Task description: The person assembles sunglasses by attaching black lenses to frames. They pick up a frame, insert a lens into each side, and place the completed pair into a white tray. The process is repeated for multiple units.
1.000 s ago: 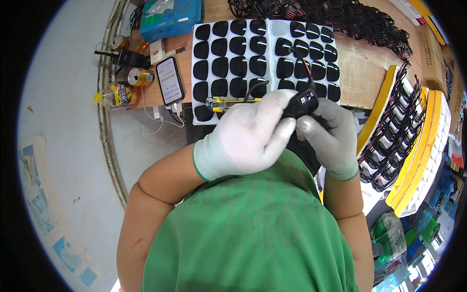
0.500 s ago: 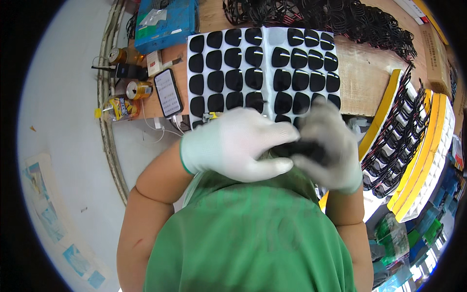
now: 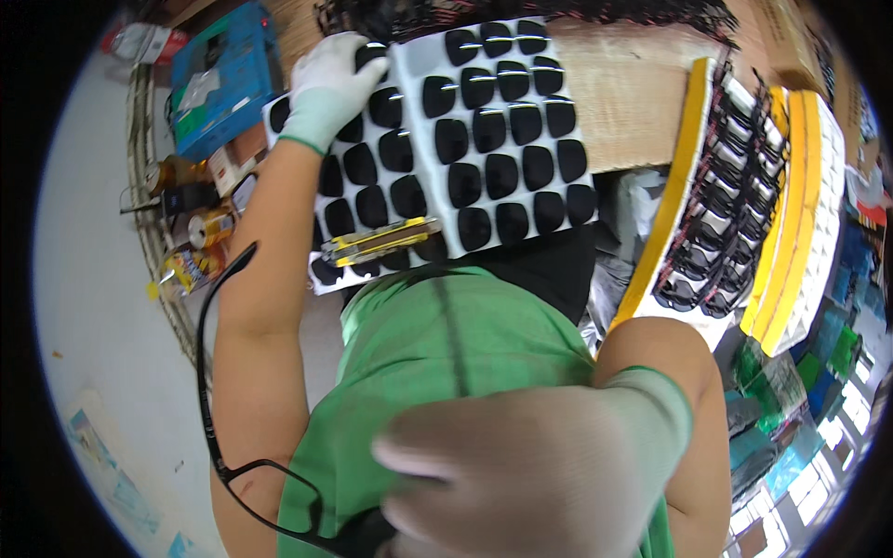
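My left hand [image 3: 327, 86] reaches out, fingers curled on a dark lens [image 3: 370, 58] at the tray [image 3: 423, 65] corner, while my right hand [image 3: 539, 470], blurred close, seemingly clamps the glasses frame [image 3: 279, 484].

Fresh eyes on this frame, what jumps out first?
The gloved right hand, blurred and huge at the bottom of the view, closed on a pair of black glasses whose frame trails off to its left. Next, the white trays of dark lenses at top centre, where the gloved left hand rests on a lens. Yellow-edged racks of black glasses stand at the right.
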Demonstrator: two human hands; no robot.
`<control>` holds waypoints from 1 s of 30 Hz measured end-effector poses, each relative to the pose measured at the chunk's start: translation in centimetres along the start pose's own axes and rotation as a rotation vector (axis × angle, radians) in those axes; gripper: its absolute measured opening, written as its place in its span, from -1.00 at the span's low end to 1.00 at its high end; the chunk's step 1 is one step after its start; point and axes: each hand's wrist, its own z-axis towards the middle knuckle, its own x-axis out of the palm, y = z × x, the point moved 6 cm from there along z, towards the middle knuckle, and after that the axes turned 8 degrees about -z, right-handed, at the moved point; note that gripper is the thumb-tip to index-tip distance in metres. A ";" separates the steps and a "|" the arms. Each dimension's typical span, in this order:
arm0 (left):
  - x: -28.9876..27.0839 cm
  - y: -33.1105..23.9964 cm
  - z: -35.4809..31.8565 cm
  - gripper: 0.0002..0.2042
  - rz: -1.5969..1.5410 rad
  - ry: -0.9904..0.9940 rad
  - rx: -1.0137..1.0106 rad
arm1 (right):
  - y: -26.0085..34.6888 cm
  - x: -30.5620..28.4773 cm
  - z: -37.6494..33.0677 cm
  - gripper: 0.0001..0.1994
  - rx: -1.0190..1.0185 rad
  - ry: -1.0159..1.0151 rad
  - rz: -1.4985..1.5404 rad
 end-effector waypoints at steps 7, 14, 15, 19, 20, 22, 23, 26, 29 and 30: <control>-5.1 -2.6 -5.2 -0.66 -0.743 -0.339 -0.130 | -2.5 0.7 -0.3 -0.83 0.200 -0.152 -0.056; -8.0 -8.5 -22.9 -0.96 -0.987 -0.059 -0.151 | -7.8 3.4 -12.6 -0.45 0.671 -0.466 -0.113; -8.1 -9.2 -24.3 -0.92 -1.071 -0.081 -0.092 | -7.6 4.3 -13.0 -0.42 0.700 -0.495 -0.058; -7.5 -10.6 -24.7 -0.93 -1.598 0.202 -0.327 | -8.8 7.1 -10.3 -0.42 0.871 -0.384 0.247; -7.5 -10.7 -24.1 -0.92 -1.560 0.168 -0.311 | -9.1 6.9 -8.5 -0.41 0.784 -0.281 0.151; -9.0 -10.9 -22.5 -0.92 -1.282 -0.029 -0.030 | -9.1 7.5 -6.8 -0.50 0.780 -0.371 0.154; -10.3 -11.1 -22.1 -0.93 -1.096 -0.082 0.091 | -9.1 7.5 -6.6 -0.54 0.748 -0.447 0.083; -9.7 -10.6 -23.2 -0.80 -1.362 0.000 -0.091 | -9.2 8.1 -6.8 -0.76 0.834 -0.535 0.250; -8.7 -10.8 -24.0 -0.75 -1.779 0.118 -0.266 | -8.7 7.8 -6.2 -0.84 0.825 -0.348 0.307; -8.6 -10.9 -24.2 -0.76 -1.887 0.201 -0.263 | -8.7 7.9 -6.3 -0.77 0.820 -0.346 0.312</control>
